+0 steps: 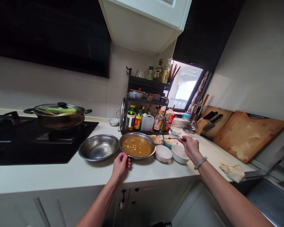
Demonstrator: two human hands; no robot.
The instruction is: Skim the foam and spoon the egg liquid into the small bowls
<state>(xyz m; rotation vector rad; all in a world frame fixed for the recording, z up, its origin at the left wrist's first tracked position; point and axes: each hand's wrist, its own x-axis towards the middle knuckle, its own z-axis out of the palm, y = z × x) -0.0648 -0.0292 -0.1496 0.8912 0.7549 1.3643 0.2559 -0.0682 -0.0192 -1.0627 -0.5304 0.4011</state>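
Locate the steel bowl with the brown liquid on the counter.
In the head view, the bowl of brown liquid sits mid-counter, right of the empty steel bowl and left of two white bowls; the left hand touches its near rim.

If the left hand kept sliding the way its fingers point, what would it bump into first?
Most likely the round steel bowl of brown sauce. The left hand points up the white counter with its fingers already at that bowl's near rim. The empty steel bowl sits off to the side.
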